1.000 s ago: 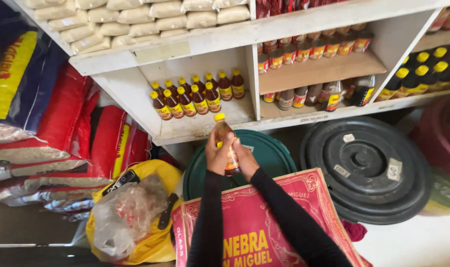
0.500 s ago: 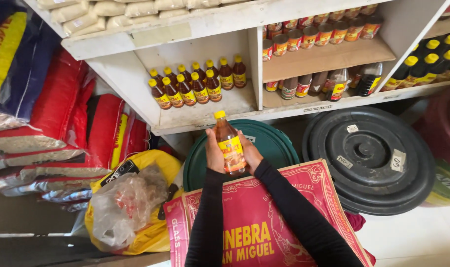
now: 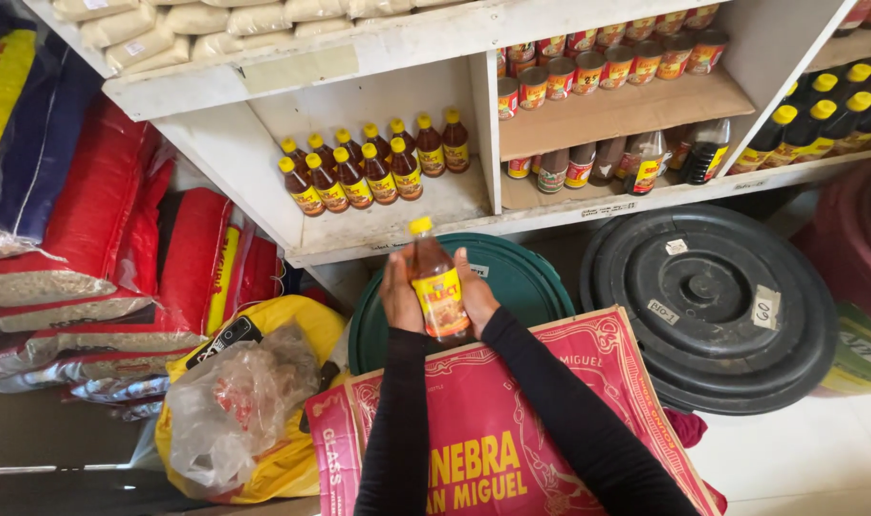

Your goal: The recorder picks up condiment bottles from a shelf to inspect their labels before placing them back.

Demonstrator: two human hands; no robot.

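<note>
Red carton nearest, under both forearms. Above it, left hand and right hand clasp one brown bottle between them, each equally close. Bottle's long axis runs near upright, yellow cap pointing up and slightly left toward the shelf holding the matching bottle row. Green lid behind.

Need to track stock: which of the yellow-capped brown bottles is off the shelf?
The bottle held between the left hand and right hand; the others stand in rows on the shelf.
</note>
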